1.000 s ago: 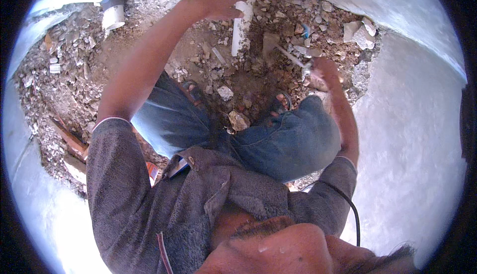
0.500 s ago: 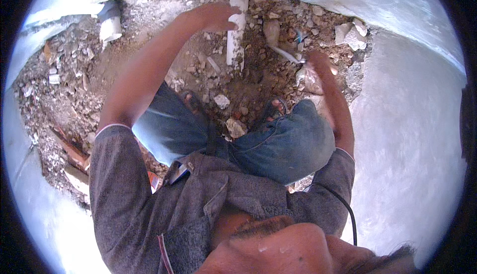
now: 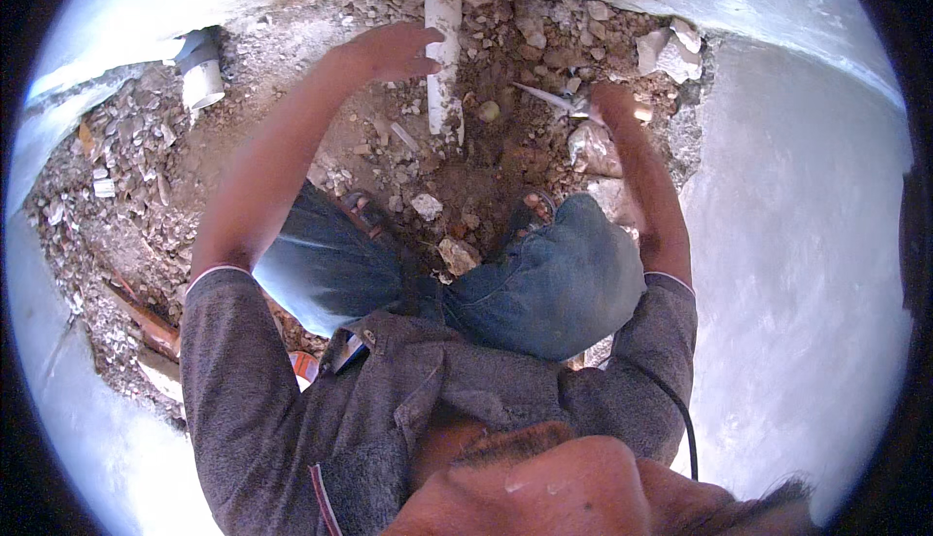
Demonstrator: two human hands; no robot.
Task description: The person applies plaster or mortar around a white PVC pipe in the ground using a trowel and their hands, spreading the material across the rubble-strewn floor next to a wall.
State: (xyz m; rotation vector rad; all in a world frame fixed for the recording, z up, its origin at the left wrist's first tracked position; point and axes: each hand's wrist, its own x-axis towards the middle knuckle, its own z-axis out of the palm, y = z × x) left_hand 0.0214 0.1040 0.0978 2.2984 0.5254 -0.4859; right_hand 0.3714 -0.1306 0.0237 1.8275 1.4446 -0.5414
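My left hand [image 3: 394, 50] reaches over the left side of an upright-lying white, dirt-spattered pipe [image 3: 441, 94] at the top middle, fingers apart, their tips at the pipe's surface; I cannot tell if they touch it. My right hand [image 3: 610, 103] is closed on a metal trowel [image 3: 549, 96] with a pale handle end, its blade pointing left over the loose soil between the pipe and that hand. A small round pale lump [image 3: 489, 110] lies in the dirt right of the pipe. A dusty crumpled lump [image 3: 593, 147] lies below the trowel.
A white pipe stub with a grey fitting [image 3: 202, 79] sticks out at upper left. Broken chunks [image 3: 671, 52] lie at upper right, rubble [image 3: 146, 196] at left. Plastered walls [image 3: 797, 244] enclose the pit. My knees and sandalled feet are below my hands.
My right hand and trowel have risen slightly and left, the blade now seen as a narrow strip. The pipe and left hand appear lower and further left, along with the surrounding scene.
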